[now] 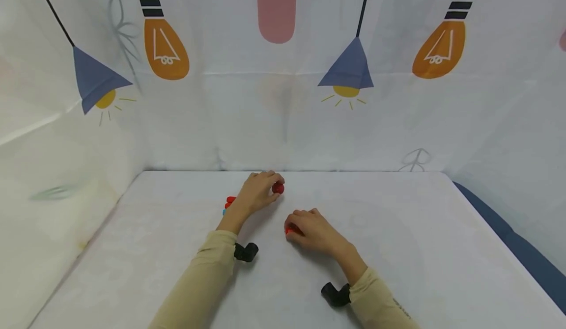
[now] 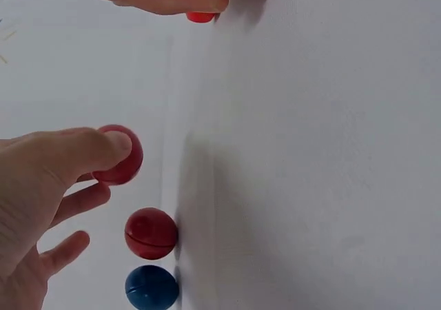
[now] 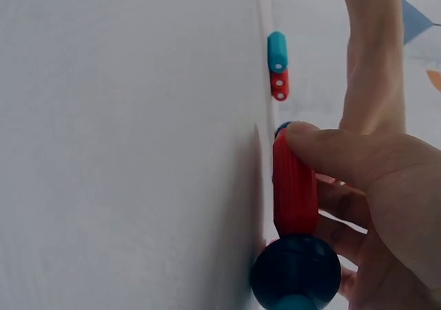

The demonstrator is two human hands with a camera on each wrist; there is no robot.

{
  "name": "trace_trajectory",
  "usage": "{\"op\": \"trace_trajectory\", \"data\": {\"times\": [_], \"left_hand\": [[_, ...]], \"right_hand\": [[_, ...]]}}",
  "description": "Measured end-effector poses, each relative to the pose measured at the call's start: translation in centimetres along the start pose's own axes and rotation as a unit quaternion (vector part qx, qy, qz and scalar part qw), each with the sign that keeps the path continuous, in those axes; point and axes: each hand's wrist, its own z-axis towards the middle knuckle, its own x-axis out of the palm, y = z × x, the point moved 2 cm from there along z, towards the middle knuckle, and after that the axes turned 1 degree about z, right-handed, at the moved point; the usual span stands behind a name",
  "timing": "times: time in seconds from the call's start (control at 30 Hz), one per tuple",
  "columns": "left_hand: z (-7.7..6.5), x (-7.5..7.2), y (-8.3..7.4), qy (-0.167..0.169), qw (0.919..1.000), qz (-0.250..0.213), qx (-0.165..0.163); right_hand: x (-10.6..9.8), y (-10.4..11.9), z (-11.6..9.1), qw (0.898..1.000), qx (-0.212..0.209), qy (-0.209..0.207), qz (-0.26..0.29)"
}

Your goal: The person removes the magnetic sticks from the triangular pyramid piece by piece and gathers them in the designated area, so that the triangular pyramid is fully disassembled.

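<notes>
My left hand (image 1: 257, 191) pinches a red ball (image 1: 278, 188) between thumb and fingers, toward the far side of the table. In the left wrist view, a second red ball (image 2: 151, 233) and a blue ball (image 2: 152, 288) rest on the table beside that hand. Nearer to me and to the right, my right hand (image 1: 316, 233) grips a ribbed red rod (image 3: 295, 186), thumb along its upper end. A dark blue ball (image 3: 296, 269) sits at the rod's near end, with a teal piece (image 3: 293, 302) beyond it. The right fingers partly hide the rod.
Past the left wrist lie a teal rod (image 3: 278, 52) and red rods (image 3: 279, 85), partly hidden by the left arm in the head view. The white table (image 1: 398, 231) ends at a printed curtain (image 1: 247, 118). Black wrist cameras (image 1: 247, 252) hang beside both sleeves.
</notes>
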Motion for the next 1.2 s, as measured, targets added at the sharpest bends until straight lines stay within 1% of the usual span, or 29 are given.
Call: {"op": "trace_trajectory", "data": {"times": [0.13,0.23,0.4,0.6,0.7,0.8,0.87,0.93,0.97,1.03,1.07,1.13,1.2], "left_hand": [[0.6,0.3,0.3,-0.001,0.9994,0.009,-0.033],[1.0,0.6,0.4,0.007,0.9987,0.012,-0.049],[1.4,1.3,0.6,0.017,0.9982,0.016,-0.056],[1.5,1.9,0.9,0.022,0.9971,0.019,-0.071],[1.6,2.0,0.9,0.015,0.9975,0.014,-0.067],[1.5,1.8,0.8,0.008,0.9985,0.005,-0.055],[1.5,1.6,0.4,-0.001,0.9993,-0.008,-0.038],[1.4,1.3,-0.1,0.001,0.9994,-0.032,-0.015],[1.2,1.2,-0.5,0.007,0.9987,-0.050,-0.001],[0.6,1.1,-1.2,0.036,0.9946,-0.094,0.027],[0.2,1.2,-1.5,0.060,0.9903,-0.119,0.037],[-0.8,1.5,-1.9,0.113,0.9779,-0.168,0.051],[-1.8,1.9,-2.1,0.147,0.9662,-0.205,0.054]], "right_hand": [[0.2,0.2,0.1,1.000,-0.010,0.007,-0.001],[0.4,0.4,0.1,1.000,-0.016,0.011,-0.004],[0.7,0.6,0.2,1.000,-0.025,0.014,-0.006],[0.8,0.9,0.2,0.999,-0.040,0.013,-0.019],[0.7,0.8,0.2,0.999,-0.039,0.011,-0.023],[0.7,0.9,0.2,0.999,-0.036,0.014,-0.028],[0.6,0.9,0.2,0.999,-0.032,0.017,-0.029],[0.6,0.9,0.2,0.999,-0.030,0.019,-0.028],[0.6,0.9,0.2,0.999,-0.028,0.021,-0.026],[0.5,0.9,0.2,0.999,-0.031,0.023,-0.022],[0.5,0.9,0.2,0.999,-0.035,0.025,-0.020],[0.3,0.8,0.0,0.999,-0.039,0.027,-0.005],[-0.1,0.5,-0.1,0.999,-0.037,0.029,0.022]]}}
